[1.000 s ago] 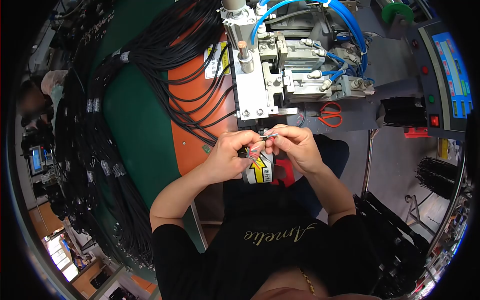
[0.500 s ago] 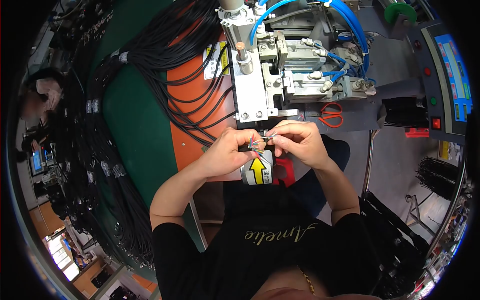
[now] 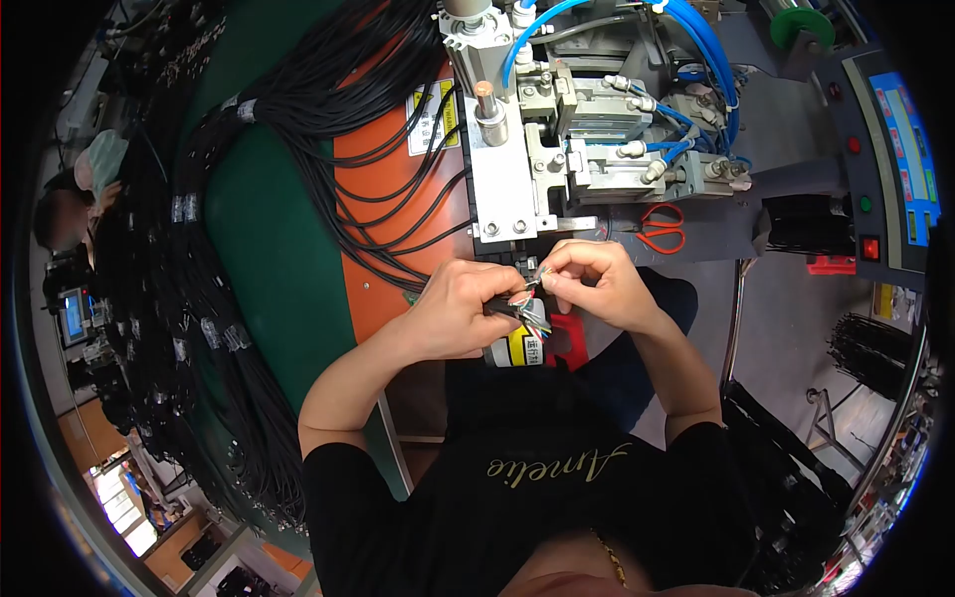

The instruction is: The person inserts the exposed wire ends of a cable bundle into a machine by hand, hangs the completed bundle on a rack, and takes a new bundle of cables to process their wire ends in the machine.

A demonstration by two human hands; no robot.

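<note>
Closed around the end of a black cable (image 3: 504, 306) is my left hand (image 3: 458, 308). Thin coloured wires (image 3: 538, 324) fan out of that cable end toward the lower right. My right hand (image 3: 603, 287) is pinched just beside it, thumb against index finger, on what looks like one of the thin wires; its tip is too small to make out. Both hands are in front of the metal press machine (image 3: 502, 189), close to its lower end. Below them is a pale cylinder (image 3: 520, 350) with a yellow arrow label, partly covered by the wires.
Black cables (image 3: 298, 90) lie bundled over the green table (image 3: 269, 279) and an orange board (image 3: 373, 214). Red-handled scissors (image 3: 662, 229) rest right of the machine. A control panel (image 3: 900, 149) stands at far right. Another person's hand (image 3: 106, 196) shows at far left.
The coloured wires have swung from pointing upward to hanging down and right. My left hand has turned, showing more of the black cable. My right hand stays pinched nearby.
</note>
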